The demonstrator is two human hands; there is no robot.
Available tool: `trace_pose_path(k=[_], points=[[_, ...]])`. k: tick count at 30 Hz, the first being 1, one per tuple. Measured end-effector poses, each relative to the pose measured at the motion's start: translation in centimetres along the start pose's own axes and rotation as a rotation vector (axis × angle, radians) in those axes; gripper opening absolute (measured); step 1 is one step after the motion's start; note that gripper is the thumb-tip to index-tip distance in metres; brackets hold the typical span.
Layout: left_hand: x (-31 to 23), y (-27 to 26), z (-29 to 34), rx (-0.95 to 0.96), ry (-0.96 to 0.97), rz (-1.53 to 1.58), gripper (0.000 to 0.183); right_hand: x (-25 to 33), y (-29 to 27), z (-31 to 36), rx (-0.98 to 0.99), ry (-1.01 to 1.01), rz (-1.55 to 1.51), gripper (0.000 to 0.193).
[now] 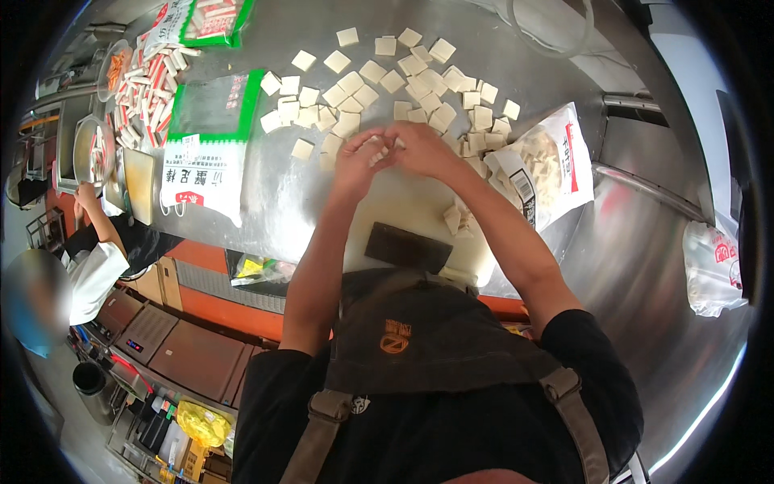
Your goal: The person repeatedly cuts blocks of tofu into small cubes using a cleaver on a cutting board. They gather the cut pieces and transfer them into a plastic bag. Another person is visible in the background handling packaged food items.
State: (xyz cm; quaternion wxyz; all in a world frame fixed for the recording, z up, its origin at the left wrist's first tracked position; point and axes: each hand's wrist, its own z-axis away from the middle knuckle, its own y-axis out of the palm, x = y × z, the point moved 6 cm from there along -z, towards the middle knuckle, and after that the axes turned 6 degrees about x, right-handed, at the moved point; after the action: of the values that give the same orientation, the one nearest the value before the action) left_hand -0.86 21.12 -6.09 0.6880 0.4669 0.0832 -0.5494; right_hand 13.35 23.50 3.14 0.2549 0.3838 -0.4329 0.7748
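My left hand [360,158] and my right hand [421,147] meet over the steel table [274,202], fingers pinched together on a small pale square of tofu [379,148]. Many more cream tofu squares [379,85] lie spread on the table just beyond my hands. A few stacked squares [456,219] rest on the white cutting board [403,206] under my right forearm. A dark cleaver [405,248] lies flat at the board's near edge.
An opened white bag of tofu pieces [544,165] lies to the right. Green-and-white bags [208,137] and red-white crab sticks [145,93] sit at the left. Another person [97,250] stands at the far left, hand by a bowl [93,149]. A plastic bag [713,266] rests far right.
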Motion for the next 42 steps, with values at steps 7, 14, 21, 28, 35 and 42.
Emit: trace_pose_path(k=[7, 14, 21, 28, 35, 42], points=[[0.7, 1.0, 1.9, -0.015, -0.008, 0.158, 0.035, -0.1, 2.2, 1.1, -0.130, -0.111, 0.065, 0.030], [2.8, -1.3, 5.2, -0.004, -0.029, -0.084, 0.036, -2.1, 4.1, 9.7, -0.030, 0.024, 0.176, 0.041], [4.1, 1.7, 8.9, 0.144, 0.397, -1.309, 0.026, -8.6, 8.3, 21.5, -0.014, -0.035, 0.826, 0.045], [7.5, 8.0, 10.2, 0.366, 0.544, -1.968, 0.025, -11.9, 6.6, 24.6, -0.235, 0.030, 0.789, 0.040], [7.0, 7.7, 9.5, 0.278, 0.426, -1.853, 0.068, -4.5, 7.6, 26.5, -0.349, -0.002, 0.393, 0.048], [5.9, 6.9, 9.9, 0.287, 0.183, -1.935, 0.069, -6.5, 10.1, 18.8, -0.180, 0.208, 0.105, 0.055]])
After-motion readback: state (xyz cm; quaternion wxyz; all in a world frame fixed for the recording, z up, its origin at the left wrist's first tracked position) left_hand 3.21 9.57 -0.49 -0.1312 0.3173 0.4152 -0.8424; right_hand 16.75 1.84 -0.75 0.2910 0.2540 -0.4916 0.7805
